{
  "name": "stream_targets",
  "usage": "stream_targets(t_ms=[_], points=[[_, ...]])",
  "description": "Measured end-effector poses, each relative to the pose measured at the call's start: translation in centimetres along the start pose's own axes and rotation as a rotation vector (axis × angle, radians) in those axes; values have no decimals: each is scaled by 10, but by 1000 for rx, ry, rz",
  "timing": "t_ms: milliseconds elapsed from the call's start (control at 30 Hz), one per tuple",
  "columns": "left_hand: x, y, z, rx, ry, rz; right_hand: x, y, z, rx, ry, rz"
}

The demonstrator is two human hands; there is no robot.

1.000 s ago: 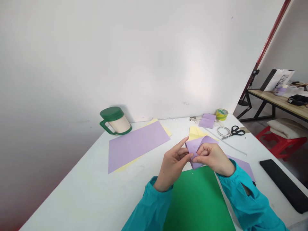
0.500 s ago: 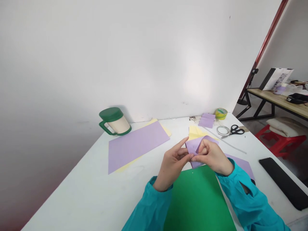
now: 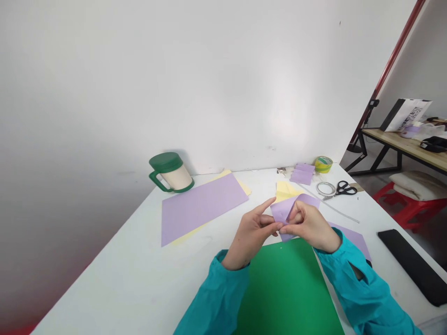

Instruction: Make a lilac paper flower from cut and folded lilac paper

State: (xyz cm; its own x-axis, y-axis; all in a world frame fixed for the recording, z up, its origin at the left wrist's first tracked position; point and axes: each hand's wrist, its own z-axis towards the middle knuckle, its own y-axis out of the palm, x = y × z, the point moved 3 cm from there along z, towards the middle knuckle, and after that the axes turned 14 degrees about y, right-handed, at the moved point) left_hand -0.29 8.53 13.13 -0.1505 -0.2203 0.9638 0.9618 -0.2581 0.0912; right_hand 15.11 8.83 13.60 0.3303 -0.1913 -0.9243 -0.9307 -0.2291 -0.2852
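While pinching a curled light-purple paper sheet (image 3: 280, 212) with left hand (image 3: 249, 236) and right hand (image 3: 312, 228), holds it over the white desk (image 3: 139, 279), at the far edge of a flat green sheet (image 3: 286, 288), near folded pale-yellow paper (image 3: 286, 190).

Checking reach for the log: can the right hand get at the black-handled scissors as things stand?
Probably yes: the scissors lie uncovered beyond the right hand, with a thin strip lying flat between them. But that hand is pinching purple paper, so it isn't free.
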Motion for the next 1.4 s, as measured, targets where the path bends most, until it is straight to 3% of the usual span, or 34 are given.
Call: stream_targets(t_ms=[133,433,933,1400], points=[[-2,0,2,75,30,-9,-2,-2,-2,-9,-48,12],[-1,2,1,109,99,64,1,-4,-1,53,-39,17],[0,7,-2,293,93,0,1,-2,1,40,-23,14],[-3,13,-6,368,172,-4,3,1,5,-10,-20,87]])
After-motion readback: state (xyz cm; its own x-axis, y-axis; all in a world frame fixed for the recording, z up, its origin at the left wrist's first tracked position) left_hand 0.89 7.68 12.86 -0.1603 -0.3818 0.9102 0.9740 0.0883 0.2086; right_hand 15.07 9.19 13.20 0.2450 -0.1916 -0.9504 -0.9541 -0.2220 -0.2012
